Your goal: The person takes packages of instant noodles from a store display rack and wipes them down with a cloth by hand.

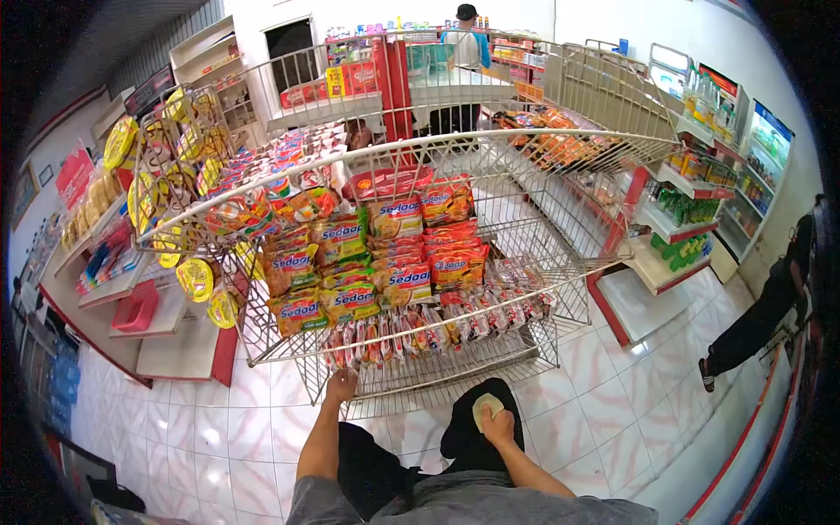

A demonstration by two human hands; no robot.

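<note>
My left hand (342,385) is closed at the lower front edge of a white wire rack (437,325), its fingers on the wire. My right hand (498,426) grips a pale yellowish folded pad, perhaps a cloth or sponge (484,407), just above my right knee. Stacks of Sedaap instant noodle packs (405,284) fill the middle of the rack. Below them, along the front, lies a row of small red and white packets (411,337). More noodle packs (289,210) lie on the upper left tier.
Yellow round packs (196,280) hang at the rack's left. Shelves with green bottles (681,252) and a drinks fridge (766,166) are on the right. One person (465,48) stands at the back; another in dark clothes (770,289) is at the far right. The floor is tiled (604,394).
</note>
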